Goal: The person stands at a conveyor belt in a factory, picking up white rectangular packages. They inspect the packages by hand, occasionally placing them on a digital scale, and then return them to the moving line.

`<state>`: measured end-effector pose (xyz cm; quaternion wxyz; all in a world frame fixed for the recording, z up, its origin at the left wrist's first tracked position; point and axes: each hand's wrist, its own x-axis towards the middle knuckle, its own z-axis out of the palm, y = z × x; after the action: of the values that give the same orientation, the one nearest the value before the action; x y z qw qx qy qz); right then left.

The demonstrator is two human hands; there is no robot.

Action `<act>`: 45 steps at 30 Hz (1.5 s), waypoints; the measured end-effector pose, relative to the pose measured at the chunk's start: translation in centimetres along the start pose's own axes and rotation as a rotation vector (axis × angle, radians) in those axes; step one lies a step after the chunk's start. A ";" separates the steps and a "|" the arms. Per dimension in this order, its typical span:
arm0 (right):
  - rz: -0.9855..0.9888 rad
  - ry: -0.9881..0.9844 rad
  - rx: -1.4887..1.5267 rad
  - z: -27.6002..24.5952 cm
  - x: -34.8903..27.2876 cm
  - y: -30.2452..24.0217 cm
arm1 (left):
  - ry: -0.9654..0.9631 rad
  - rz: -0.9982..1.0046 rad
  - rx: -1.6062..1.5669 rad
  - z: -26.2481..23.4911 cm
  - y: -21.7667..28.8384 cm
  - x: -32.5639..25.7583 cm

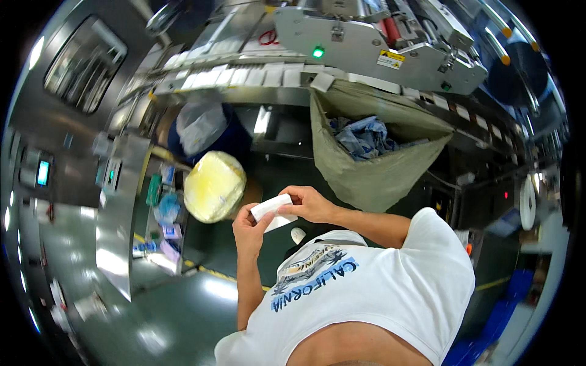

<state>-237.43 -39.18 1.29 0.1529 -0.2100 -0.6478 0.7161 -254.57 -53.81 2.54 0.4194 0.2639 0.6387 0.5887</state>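
Between the two sets of fingertips, held out in front of the white T-shirt (378, 287), sits a small white packet (271, 207), flat and oblong, tilted so that one end rises toward the right hand (311, 204). The left hand (249, 230) comes up from below with its fingers curled together, the thumb and forefinger pinching the lower left end of the packet. The right hand reaches across from the other side, its fingers bent over the upper right end and pressed down on it; whether the thumb underneath grips as well I cannot tell, since the packet hides it. A second white flap or piece shows just beneath the right fingers, touching the packet, though whether it belongs to it is unclear.

Beyond the fingertips, farther from the person, hangs a large olive-green sack (372, 171), its mouth held open and crumpled blue and white scraps (363, 135) lying inside. Above the sack runs a grey machine (378, 46) with a small green light (318, 52), and a row of white packets (244, 76) lies along its conveyor. To the left of the left hand's knuckles sits a round yellow bundle wrapped in clear plastic (215, 186), and past it a dark blue bin lined with a pale bag (204, 131). Below the hands the floor (183, 305) is glossy dark green.
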 end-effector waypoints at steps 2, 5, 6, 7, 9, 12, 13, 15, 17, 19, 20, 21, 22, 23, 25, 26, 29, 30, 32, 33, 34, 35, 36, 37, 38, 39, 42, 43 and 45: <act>-0.039 0.129 0.046 -1.0 3.5 -0.4 | -0.041 0.001 0.092 -0.7 1.8 5.0; -0.055 0.165 -0.119 -2.3 9.3 -1.1 | -0.071 0.034 0.032 -2.6 2.5 11.1; -0.075 0.163 -0.022 -2.9 10.8 -1.0 | -0.073 0.026 -0.023 -2.7 3.1 13.0; -0.076 0.149 -0.054 -3.7 12.3 -0.8 | -0.097 0.024 -0.020 -2.9 3.3 15.0; -0.086 0.095 -0.128 -5.6 16.5 -2.5 | -0.118 0.032 -0.021 -3.5 5.4 19.7; -0.073 0.136 -0.167 -6.3 20.9 -2.3 | -0.122 0.024 0.045 -5.7 5.1 24.6; -0.056 0.157 -0.145 -6.2 21.9 -2.1 | -0.144 -0.003 0.055 -6.1 5.1 25.7; -0.010 0.204 -0.104 -6.0 23.8 -1.0 | -0.197 -0.041 0.055 -7.1 4.7 28.4; -0.044 0.245 -0.034 -6.0 25.2 -0.2 | -0.239 -0.078 0.036 -7.4 4.9 30.7; -0.062 0.309 0.101 -5.8 26.4 0.2 | -0.290 -0.121 0.011 -7.4 5.1 32.8; -0.045 0.365 0.115 -6.0 26.8 0.1 | -0.339 -0.138 -0.025 -7.0 5.0 34.3; -0.031 0.413 0.137 -6.1 27.1 -0.3 | -0.381 -0.155 -0.053 -6.9 4.8 35.7; -0.012 0.479 0.166 -6.1 27.3 0.1 | -0.438 -0.182 -0.074 -6.9 4.4 37.3; -0.042 0.543 0.153 -6.6 27.9 1.1 | -0.532 -0.211 -0.120 -6.6 4.2 39.2; -0.124 0.664 -0.099 -6.3 29.2 0.2 | -0.656 -0.385 -0.241 -7.1 3.6 42.3; -0.063 0.676 -0.237 -6.3 29.5 -1.8 | -0.708 -0.454 -0.312 -7.6 3.0 43.6; -0.149 0.774 -0.420 -5.8 31.8 -3.3 | -0.907 -0.540 -0.379 -7.9 2.3 48.3; -0.204 0.801 -0.450 -5.6 32.8 -2.8 | -0.936 -0.558 -0.402 -8.3 2.5 49.5; -0.292 0.877 -0.526 -5.4 34.3 -1.2 | -1.024 -0.510 -0.358 -8.2 2.3 51.9; -0.392 0.918 -0.538 -5.1 35.4 -0.1 | -1.076 -0.508 -0.357 -8.9 2.2 52.6; -0.379 0.938 -0.571 -5.2 36.0 0.6 | -1.150 -0.494 -0.350 -9.0 2.0 54.1; -0.367 0.952 -0.601 -4.9 36.6 1.1 | -1.136 -0.482 -0.313 -9.8 1.0 55.0; -0.347 0.985 -0.631 -4.6 37.1 2.0 | -1.197 -0.461 -0.296 -9.5 -0.1 56.4; -0.385 1.030 -0.614 -4.4 38.2 3.3 | -1.202 -0.461 -0.288 -9.6 -0.7 57.1; -0.403 1.039 -0.658 -4.0 39.1 4.4 | -1.203 -0.461 -0.281 -10.1 -1.3 57.4; -0.416 1.035 -0.651 -3.4 40.0 5.1 | -1.202 -0.454 -0.263 -11.1 -2.3 58.0; -0.430 0.994 -0.645 -1.0 43.4 8.2 | -1.193 -0.421 -0.260 -15.5 -4.4 59.9; -0.429 0.977 -0.645 0.0 44.7 9.4 | -1.176 -0.414 -0.226 -17.4 -5.1 60.6; -0.427 0.961 -0.678 2.5 47.6 11.2 | -1.150 -0.395 -0.169 -21.6 -6.0 62.2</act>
<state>-279.27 -19.24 -14.51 0.4916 -0.4114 -0.7256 0.2502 -303.60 -14.57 -18.24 0.8175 0.3818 0.2980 0.3116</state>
